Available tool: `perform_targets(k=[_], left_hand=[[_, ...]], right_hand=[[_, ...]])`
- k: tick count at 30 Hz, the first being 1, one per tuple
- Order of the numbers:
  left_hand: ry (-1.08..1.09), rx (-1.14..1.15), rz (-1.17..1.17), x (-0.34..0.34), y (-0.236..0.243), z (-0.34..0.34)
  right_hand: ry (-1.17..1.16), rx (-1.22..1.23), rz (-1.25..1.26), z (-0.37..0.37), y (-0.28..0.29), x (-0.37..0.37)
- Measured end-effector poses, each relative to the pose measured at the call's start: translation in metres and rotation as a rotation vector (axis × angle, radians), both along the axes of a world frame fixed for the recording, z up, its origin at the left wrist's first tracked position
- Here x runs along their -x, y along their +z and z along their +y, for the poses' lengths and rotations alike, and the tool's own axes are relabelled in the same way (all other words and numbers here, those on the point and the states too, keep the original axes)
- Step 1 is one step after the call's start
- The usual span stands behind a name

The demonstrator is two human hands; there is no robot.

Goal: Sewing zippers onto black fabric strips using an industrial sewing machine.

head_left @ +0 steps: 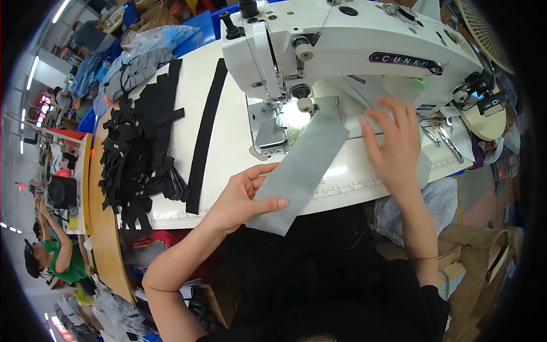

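Note:
A long grey fabric piece [307,157] slants from the lit needle area of a white sewing machine [342,40] down toward me. My left hand [246,196] grips its near end, thumb on top and fingers beneath. Its far end, which looks darker, lies beside the presser foot. To the right of the fabric, my right hand [393,142] is raised over the table with fingers apart and slightly blurred; nothing shows in it. A single black strap [206,137] lies on the table left of the machine.
A heap of black straps [139,142] covers the table's left side, with grey pieces [137,71] behind it. Scissors [450,142] and other metal tools lie at the right. A ruler strip [353,188] runs along the front edge. A person in green [68,256] works far left.

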State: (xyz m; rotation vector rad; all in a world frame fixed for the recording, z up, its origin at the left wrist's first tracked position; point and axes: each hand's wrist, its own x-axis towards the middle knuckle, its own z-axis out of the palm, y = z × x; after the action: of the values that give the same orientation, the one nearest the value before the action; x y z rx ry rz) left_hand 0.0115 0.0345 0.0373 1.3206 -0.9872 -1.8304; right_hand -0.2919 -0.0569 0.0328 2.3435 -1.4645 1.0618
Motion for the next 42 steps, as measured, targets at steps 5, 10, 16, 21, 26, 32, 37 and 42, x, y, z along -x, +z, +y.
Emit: perform_targets(k=[5, 10, 16, 21, 26, 32, 37, 42], left_hand=[[-0.078, 0.004, -0.046, 0.001, -0.003, 0.003], [-0.105, -0.005, 0.011, -0.003, -0.007, 0.005], [-0.109, -0.009, 0.009, 0.001, -0.007, -0.002], [-0.076, -0.006, -0.013, 0.003, -0.007, 0.002], [-0.191, 0.108, 0.019, 0.016, -0.022, 0.004], [-0.552, 0.428, -0.091, 0.017, -0.007, 0.012], [-0.745, 0.186, 0.129, 0.007, -0.011, 0.016], [-0.886, 0.364, 0.003, -0.022, -0.010, 0.017]], right_hand=[[-0.018, -0.217, -0.089, 0.016, -0.031, -0.019], [-0.055, -0.226, -0.043, 0.011, -0.039, -0.026], [-0.017, -0.353, -0.185, 0.006, -0.037, -0.023], [0.054, -0.376, -0.214, 0.002, -0.032, -0.031], [0.010, -0.250, -0.103, 0.016, -0.039, -0.031], [0.577, -0.293, -0.127, 0.080, 0.008, -0.054], [0.741, -0.869, -0.203, 0.095, 0.016, -0.028], [0.460, -1.013, -0.688, 0.121, 0.002, 0.011]])
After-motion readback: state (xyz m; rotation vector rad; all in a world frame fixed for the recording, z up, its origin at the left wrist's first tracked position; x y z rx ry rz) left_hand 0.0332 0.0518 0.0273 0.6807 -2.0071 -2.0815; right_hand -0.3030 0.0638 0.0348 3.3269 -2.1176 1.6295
